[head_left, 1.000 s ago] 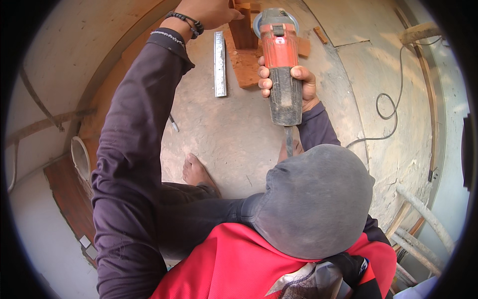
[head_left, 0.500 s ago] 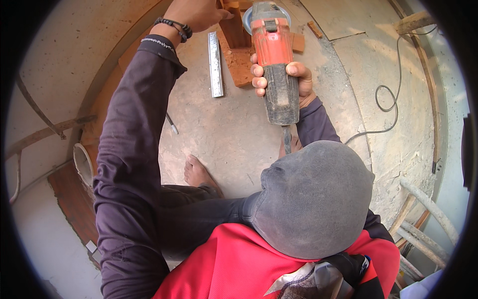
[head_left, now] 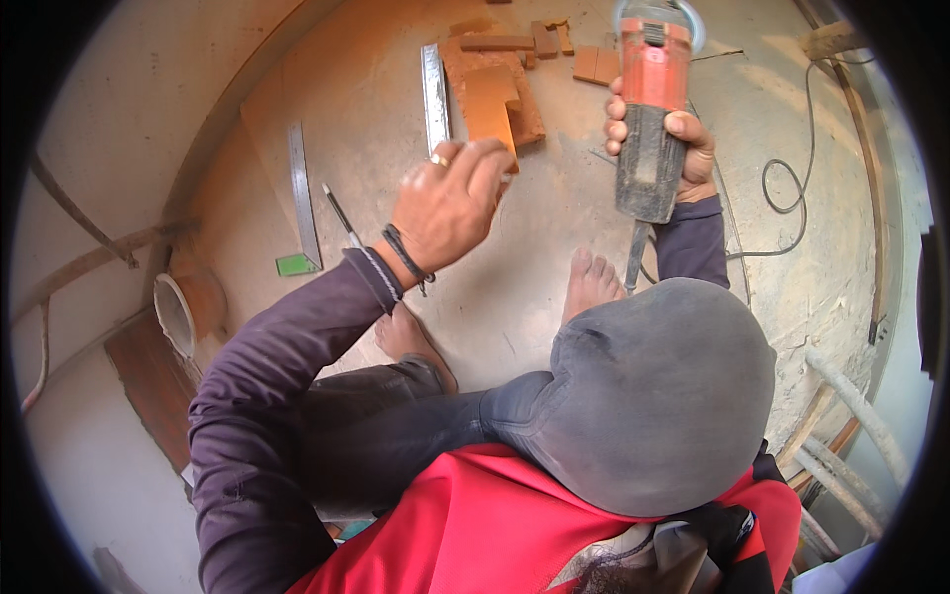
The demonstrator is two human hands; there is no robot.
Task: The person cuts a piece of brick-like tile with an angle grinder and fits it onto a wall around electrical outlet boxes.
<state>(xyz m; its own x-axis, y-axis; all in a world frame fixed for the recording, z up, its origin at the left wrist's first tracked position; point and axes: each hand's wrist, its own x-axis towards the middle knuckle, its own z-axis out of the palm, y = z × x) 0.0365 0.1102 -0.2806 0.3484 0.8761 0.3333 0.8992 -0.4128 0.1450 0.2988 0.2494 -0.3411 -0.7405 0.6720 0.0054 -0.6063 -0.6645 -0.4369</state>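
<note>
My right hand (head_left: 693,148) is wrapped round the dark rear body of a red-and-black angle grinder (head_left: 655,84), its disc guard toward the top edge and its cord running back past my foot. My left hand (head_left: 445,198) has its fingers closed at the near end of an orange tile piece (head_left: 487,94) with a notch in its right side. The tile is over a rough reddish slab (head_left: 531,121) on the floor. Left of the slab lies a silver metal bar (head_left: 432,94), its near end by my left fingers.
Several orange offcuts (head_left: 497,44) lie beyond and right of the slab. A try square (head_left: 302,198) with a green stock and a pen-like marker (head_left: 336,206) lie at left. A round pipe-like vessel (head_left: 178,312) stands near the left wall. Black cable (head_left: 792,203) loops at right.
My left hand has come back toward me with the orange tile piece, away from the grinder. The grinder has shifted right in my right hand. The try square has come into sight.
</note>
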